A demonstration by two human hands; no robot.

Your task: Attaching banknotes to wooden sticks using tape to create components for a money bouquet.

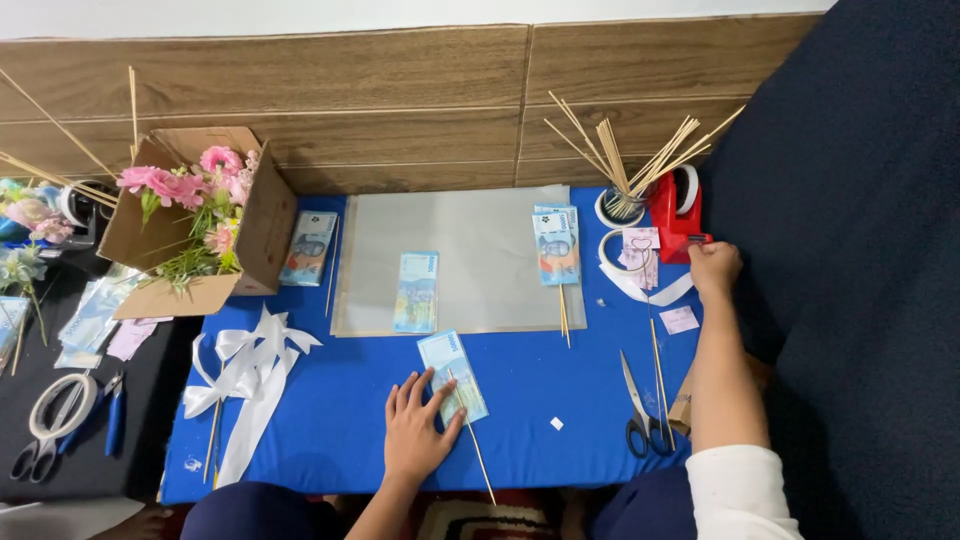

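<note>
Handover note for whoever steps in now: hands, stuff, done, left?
Left hand: flat on the blue mat, pinning a banknote with a wooden stick lying on it.
Right hand: at the red tape dispenser, fingers at its front end.
Around: two banknotes already on sticks, one by the box of flowers, one right of the clear sheet; loose notes on the sheet; spare sticks in a cup; scissors near the right arm.
Done: two notes mounted.
Left: this note shows no tape yet; the sheet's notes have no sticks.
</note>
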